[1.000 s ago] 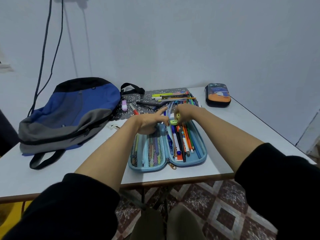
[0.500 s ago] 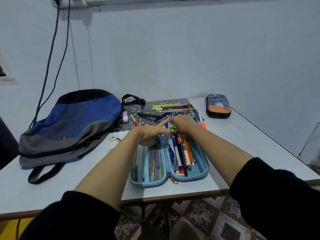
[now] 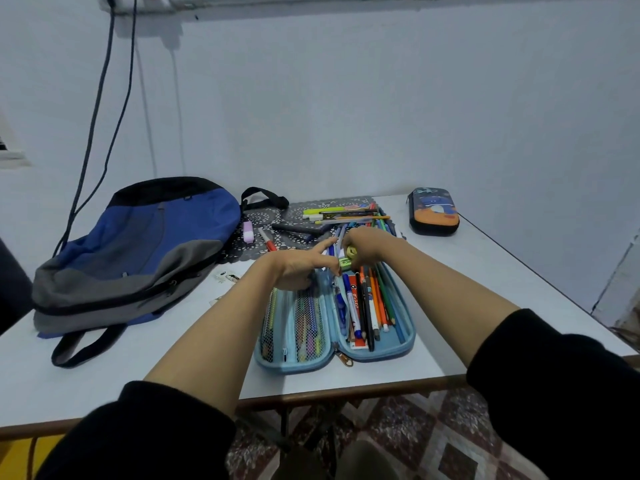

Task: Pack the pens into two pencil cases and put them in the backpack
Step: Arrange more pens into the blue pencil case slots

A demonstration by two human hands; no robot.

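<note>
Packing under way at open light-blue zip pencil case (image 3: 405, 344), centre of frame, on white table (image 3: 173, 358).

Right hand (image 3: 367, 242) curled down over far ends of coloured pens and pencils (image 3: 363, 306) heaped in right half of case, apparently gripping pens. Left hand (image 3: 294, 270) just beside it, forefinger straight, other fingers bent, against small green block (image 3: 345, 262); gripping or merely touching, impossible to tell. More loose pens (image 3: 343, 214) above, on dark lace mat (image 3: 298, 216). Second case, dark hard shell with orange print (image 3: 434, 213), zipped, upper right. Blue-and-grey backpack (image 3: 138, 247) lying at left. Risks from here: right half overfull, long pencils reaching past far rim, so zip likely to jam or pens to spill on closing; heap easily nudged sideways by bent fingers, sending pens rolling onto table.
</note>
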